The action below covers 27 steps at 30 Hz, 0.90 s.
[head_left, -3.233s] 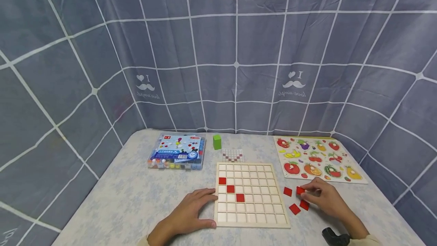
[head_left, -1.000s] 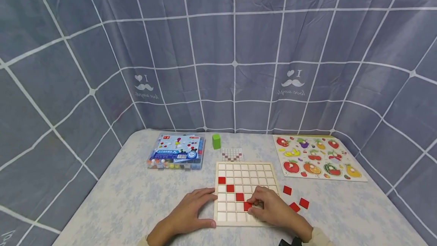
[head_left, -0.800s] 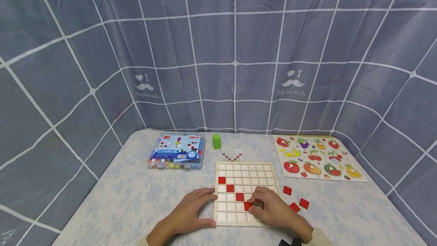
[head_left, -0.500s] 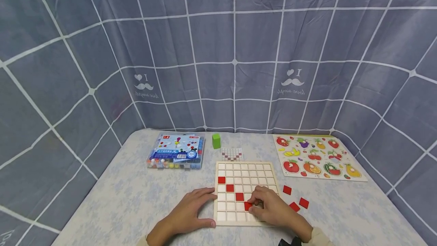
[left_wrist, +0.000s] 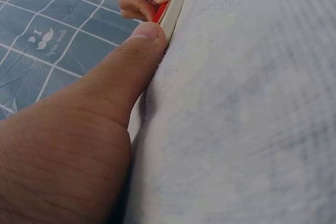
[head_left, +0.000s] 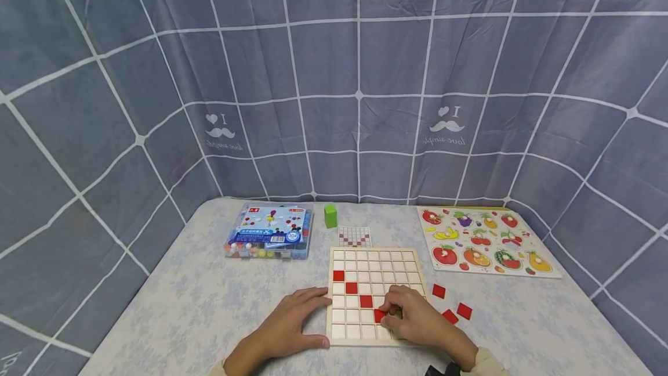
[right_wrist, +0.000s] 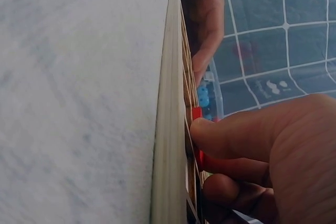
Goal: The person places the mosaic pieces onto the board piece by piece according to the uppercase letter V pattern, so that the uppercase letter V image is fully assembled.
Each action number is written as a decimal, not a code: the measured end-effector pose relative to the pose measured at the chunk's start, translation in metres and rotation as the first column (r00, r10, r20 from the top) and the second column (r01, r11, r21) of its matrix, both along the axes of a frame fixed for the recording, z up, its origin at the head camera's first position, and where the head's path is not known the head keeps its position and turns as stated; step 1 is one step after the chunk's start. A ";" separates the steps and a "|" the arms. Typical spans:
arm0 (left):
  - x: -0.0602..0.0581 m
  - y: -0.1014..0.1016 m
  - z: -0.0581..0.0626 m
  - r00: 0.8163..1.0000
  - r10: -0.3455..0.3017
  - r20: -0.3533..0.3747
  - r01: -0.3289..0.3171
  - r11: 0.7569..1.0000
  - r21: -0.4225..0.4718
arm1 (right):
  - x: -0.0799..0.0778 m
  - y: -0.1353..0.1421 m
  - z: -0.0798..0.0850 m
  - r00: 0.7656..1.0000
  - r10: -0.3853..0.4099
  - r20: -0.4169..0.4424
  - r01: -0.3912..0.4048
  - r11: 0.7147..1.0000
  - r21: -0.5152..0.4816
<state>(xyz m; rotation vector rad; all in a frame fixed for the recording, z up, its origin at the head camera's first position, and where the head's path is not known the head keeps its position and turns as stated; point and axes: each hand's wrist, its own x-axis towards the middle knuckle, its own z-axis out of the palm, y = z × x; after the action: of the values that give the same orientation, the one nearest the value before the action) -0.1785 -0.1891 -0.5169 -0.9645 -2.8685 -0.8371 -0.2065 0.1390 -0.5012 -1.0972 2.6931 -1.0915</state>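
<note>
Grid board (head_left: 388, 276) unmoved; left hand (head_left: 292, 321), thumb spread from fingers, at its 8 o'clock edge. Right hand (head_left: 409, 313) has swung in from 3 o'clock — pinching a red tile (head_left: 378, 316) toward board's 6. That extends the diagonal of three placed tiles (head_left: 352, 288) to four — can't tell if flush. Three loose tiles (head_left: 439, 291) remain around 3 o'clock.

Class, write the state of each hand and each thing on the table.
Grid board: flat, partly filled
Left hand: touching board's edge
Pinched red tile: at a square, seating unclear
Right hand: pinching that tile
Three other red tiles: in squares
Three loose red tiles: off the board
Plastic case: closed
Green block: upright
Pattern card: flat
Fruit puzzle: picture side up
</note>
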 end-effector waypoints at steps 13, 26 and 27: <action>0.000 0.000 -0.001 1.000 0.003 0.007 -0.003 1.000 -0.004 | 0.000 0.002 0.001 0.999 0.007 0.040 -0.007 1.000 -0.009; 0.000 0.001 0.000 0.999 0.016 0.031 -0.015 1.000 -0.014 | -0.004 0.014 0.005 0.989 0.086 0.118 -0.078 0.994 -0.072; 0.000 0.002 0.001 0.999 0.016 0.033 -0.016 1.000 -0.016 | -0.004 0.018 0.007 0.987 0.101 0.124 -0.090 0.992 -0.092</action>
<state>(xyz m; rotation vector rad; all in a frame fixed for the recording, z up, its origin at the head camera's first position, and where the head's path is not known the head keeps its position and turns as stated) -0.1781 -0.1876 -0.5163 -0.9366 -2.9113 -0.8388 -0.2109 0.1566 -0.4945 -1.1150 2.4898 -1.2277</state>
